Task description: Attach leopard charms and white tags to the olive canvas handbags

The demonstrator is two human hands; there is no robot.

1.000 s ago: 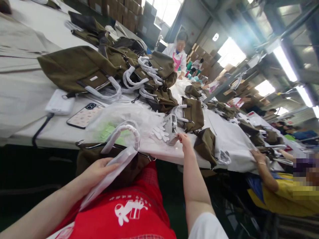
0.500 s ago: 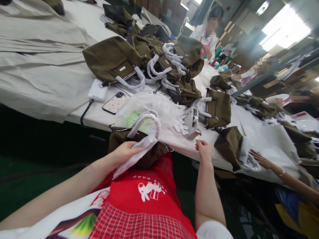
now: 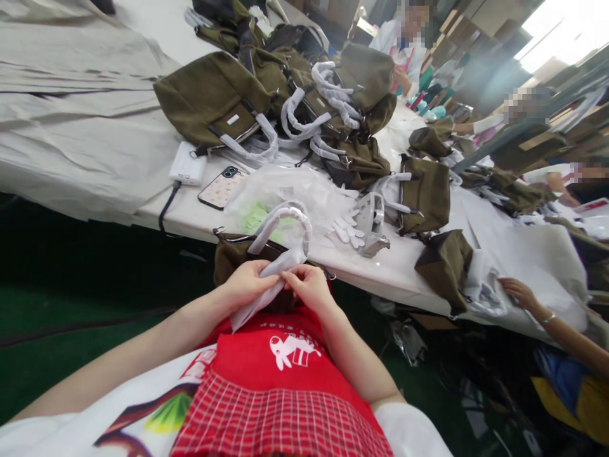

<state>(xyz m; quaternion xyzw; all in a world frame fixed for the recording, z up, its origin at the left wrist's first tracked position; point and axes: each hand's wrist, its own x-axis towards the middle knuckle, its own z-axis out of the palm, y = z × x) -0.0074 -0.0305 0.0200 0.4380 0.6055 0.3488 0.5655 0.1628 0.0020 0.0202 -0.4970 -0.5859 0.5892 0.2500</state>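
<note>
An olive-brown handbag (image 3: 228, 261) rests against my red apron at the table's front edge, its arched handle (image 3: 285, 212) standing up in white wrapping. My left hand (image 3: 250, 282) is closed on the loose white wrapping sheet (image 3: 257, 306) that hangs along the lower end of that handle. Beside it, my right hand (image 3: 307, 285) pinches with thumb and forefinger at the wrapping, close to the left fingertips. Whatever is between the right fingertips is too small to make out. Past the hands stands a grey tape dispenser (image 3: 370, 216) on the table.
Several olive handbags with wrapped handles (image 3: 214, 101) are heaped on the white-covered table (image 3: 147, 206). Nearer lie a phone (image 3: 222, 187), a white box with a black cable (image 3: 188, 164) and a clear plastic bag (image 3: 295, 184). A co-worker's hand (image 3: 521, 293) touches a bag at right.
My right hand has moved left from beside the tape dispenser to the wrapped handle, and now meets my left hand. The left hand keeps its hold on the wrapping.
</note>
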